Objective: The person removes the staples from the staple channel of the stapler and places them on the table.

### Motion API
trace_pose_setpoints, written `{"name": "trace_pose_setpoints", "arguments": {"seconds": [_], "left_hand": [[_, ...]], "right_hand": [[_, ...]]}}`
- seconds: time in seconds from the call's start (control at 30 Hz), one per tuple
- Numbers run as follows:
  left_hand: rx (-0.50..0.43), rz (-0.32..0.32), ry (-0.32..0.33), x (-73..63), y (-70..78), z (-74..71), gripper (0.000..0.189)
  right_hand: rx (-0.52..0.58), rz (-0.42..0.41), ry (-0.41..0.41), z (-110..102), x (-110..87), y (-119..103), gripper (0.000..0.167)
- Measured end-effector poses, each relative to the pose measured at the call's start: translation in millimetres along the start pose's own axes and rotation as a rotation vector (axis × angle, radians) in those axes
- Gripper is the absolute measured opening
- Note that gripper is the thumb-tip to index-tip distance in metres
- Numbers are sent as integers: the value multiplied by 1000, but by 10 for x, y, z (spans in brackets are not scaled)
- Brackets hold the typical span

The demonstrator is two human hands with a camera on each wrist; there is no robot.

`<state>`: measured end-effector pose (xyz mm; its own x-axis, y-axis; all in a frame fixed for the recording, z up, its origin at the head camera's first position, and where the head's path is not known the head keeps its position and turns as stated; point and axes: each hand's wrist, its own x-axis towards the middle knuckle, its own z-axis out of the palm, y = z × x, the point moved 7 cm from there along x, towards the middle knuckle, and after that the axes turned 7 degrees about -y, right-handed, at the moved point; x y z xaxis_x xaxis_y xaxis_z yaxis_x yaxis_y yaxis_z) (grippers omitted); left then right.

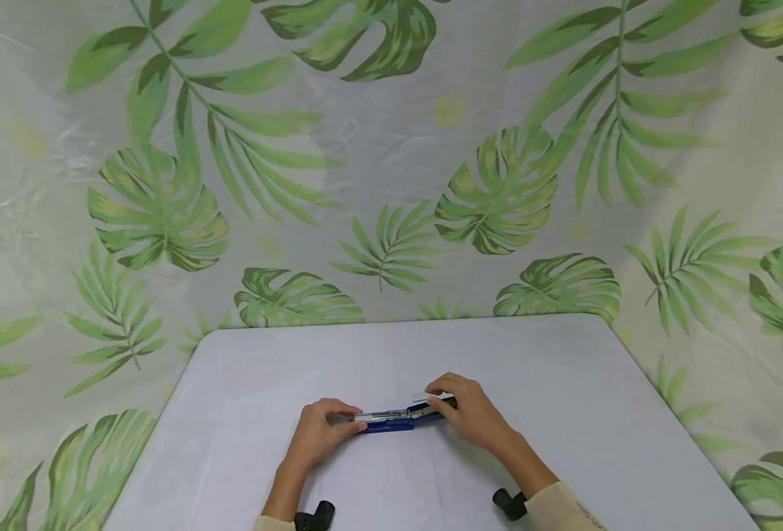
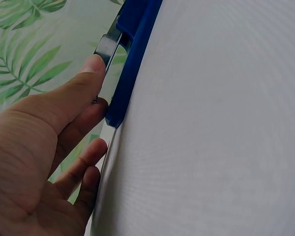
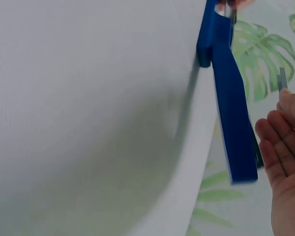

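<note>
A blue stapler (image 1: pixel 386 426) lies swung wide open across the table, its metal staple channel (image 1: pixel 385 415) exposed. My left hand (image 1: pixel 316 436) pinches the left end of it; in the left wrist view the thumb presses the metal part (image 2: pixel 108 46) beside the blue base (image 2: pixel 123 93), with the other fingers behind. In the right wrist view the blue top arm (image 3: pixel 232 118) tilts up, away from the base. My right hand (image 1: pixel 474 415) is over that arm, pinching a short grey staple strip (image 3: pixel 282 78) between thumb and fingers.
A white cloth covers the table (image 1: pixel 498 361). Behind it hangs a leaf-patterned curtain (image 1: pixel 391 184). Black wrist devices (image 1: pixel 315 516) sit at both forearms, near the table's front.
</note>
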<state>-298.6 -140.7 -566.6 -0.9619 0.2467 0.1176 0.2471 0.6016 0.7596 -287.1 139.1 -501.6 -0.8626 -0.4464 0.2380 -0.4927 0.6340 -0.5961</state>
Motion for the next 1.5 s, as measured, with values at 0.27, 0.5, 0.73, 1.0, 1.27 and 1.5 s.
{"name": "trace_pose_setpoints", "arguments": {"seconds": [0.27, 0.5, 0.73, 1.0, 1.27, 1.5], "left_hand": [[5, -3, -6, 11, 16, -14, 20], [-3, -6, -4, 7, 2, -7, 20], [-1, 12, 8, -3, -13, 13, 20], [7, 8, -2, 13, -12, 6, 19], [-8, -6, -3, 16, -26, -3, 19], [-10, -14, -9, 21, -42, 13, 20]], "right_hand": [[-8, 20, 33, -172, -85, 81, 17], [-52, 55, 59, -305, -168, 196, 16], [-100, 37, 99, -479, -245, 314, 17], [-107, 29, 135, -592, -363, 432, 18], [-128, 41, 157, -598, -447, 559, 16], [-120, 84, 125, -563, -487, 729, 17]]}}
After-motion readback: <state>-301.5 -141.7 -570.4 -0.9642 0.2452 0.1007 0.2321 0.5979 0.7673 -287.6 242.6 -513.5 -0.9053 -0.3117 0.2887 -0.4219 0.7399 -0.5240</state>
